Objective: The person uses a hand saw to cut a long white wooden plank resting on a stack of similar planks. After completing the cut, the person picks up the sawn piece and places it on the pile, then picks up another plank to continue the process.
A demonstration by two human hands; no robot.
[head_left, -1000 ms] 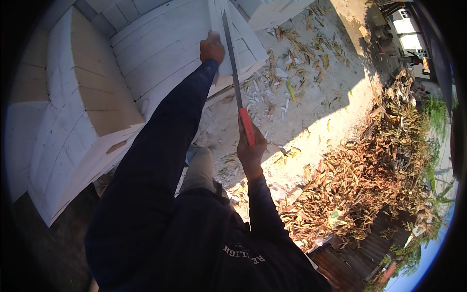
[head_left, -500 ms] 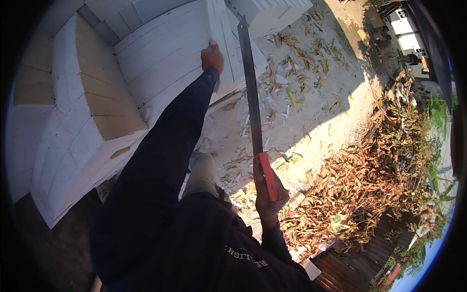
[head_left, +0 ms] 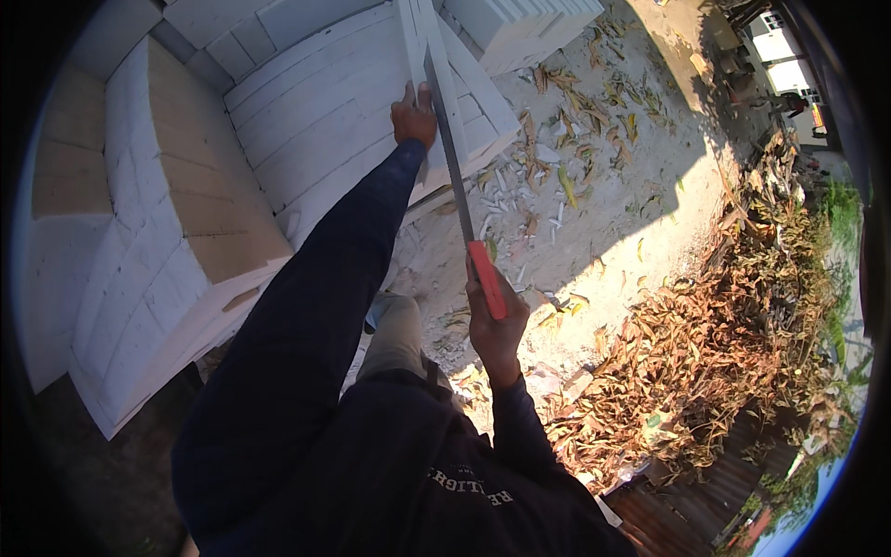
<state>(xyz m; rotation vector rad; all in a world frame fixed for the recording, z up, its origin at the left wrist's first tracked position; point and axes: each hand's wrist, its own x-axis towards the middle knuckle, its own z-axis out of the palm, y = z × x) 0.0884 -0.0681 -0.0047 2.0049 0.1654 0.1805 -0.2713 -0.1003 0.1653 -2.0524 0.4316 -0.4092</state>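
My right hand [head_left: 497,325] is wrapped round the red handle of a handsaw [head_left: 455,167]. Its long dark toothed blade points away from me, and the far end lies against a narrow white block [head_left: 440,125] on top of a pale block stack [head_left: 320,125]. Just left of the blade, my left hand [head_left: 414,117] grips the edge of that narrow block, its fingers bent over it. Whether the teeth have sunk into the block cannot be made out.
More white blocks [head_left: 200,176] are stacked at the left, and another pile [head_left: 529,32] stands at the far side. Pale offcuts and leaves litter the ground [head_left: 594,213]. A heap of dry brown leaves [head_left: 705,353] fills the right side, near rusty corrugated sheets [head_left: 687,501].
The saw has moved left and away from me, its blade passing from beside the block onto it. My right hand moved up with the handle; my left hand shifted slightly right and nearer.
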